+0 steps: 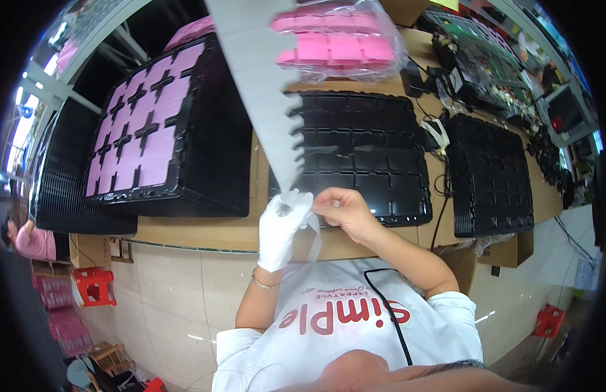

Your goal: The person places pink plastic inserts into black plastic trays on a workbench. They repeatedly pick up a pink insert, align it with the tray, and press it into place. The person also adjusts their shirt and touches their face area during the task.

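Note:
My left hand, in a white glove, is closed, its fingertips at the lower end of a long pale grey strip. This strip has a jagged right edge and rises, widening, to the top of the view. Close beside the glove is my bare right hand, its fingers pinched together; what they hold is too small to make out. A thin translucent ribbon hangs below the meeting point of both hands. Behind them lies a black plastic tray with moulded compartments, partly covered by the grey strip and my right hand.
To the left stands a tall stack of black trays topped with pink pads. More black trays are piled at right. Pink pieces in clear plastic lie at the back, green circuit boards far right. Cables cross the table.

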A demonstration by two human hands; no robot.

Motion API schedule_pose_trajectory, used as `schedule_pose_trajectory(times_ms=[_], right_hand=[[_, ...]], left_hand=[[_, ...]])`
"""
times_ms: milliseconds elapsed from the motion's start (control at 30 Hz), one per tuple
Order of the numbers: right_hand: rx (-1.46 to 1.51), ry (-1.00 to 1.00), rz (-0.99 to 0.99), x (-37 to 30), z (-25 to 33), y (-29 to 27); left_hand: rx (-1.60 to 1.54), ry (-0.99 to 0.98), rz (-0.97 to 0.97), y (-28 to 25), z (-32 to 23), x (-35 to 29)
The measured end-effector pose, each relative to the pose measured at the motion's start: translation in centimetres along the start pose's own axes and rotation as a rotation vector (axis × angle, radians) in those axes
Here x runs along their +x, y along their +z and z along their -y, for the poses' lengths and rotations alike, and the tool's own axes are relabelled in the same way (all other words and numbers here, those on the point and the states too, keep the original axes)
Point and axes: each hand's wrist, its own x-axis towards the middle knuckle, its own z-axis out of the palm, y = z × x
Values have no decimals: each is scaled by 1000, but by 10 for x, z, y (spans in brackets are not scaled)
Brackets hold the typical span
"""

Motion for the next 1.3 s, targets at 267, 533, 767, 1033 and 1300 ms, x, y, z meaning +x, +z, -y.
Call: schedule_pose_trajectory(times_ms=[267, 533, 767, 1033, 1300], right_hand=[[-905, -919, -284, -48, 6, -34], [-915, -340, -445, -106, 60, -142], [-1247, -231, -323, -92, 53, -176], [-1289, -234, -428, -88, 47, -166], [-1230, -97, -486, -87, 51, -160]], left_hand=[[70, -65, 142, 50, 2, 6], [179, -61, 138, 62, 13, 7], [188, -72, 153, 62, 25, 6], [158, -73, 182, 62, 26, 7], [175, -105, 193, 57, 27, 9]])
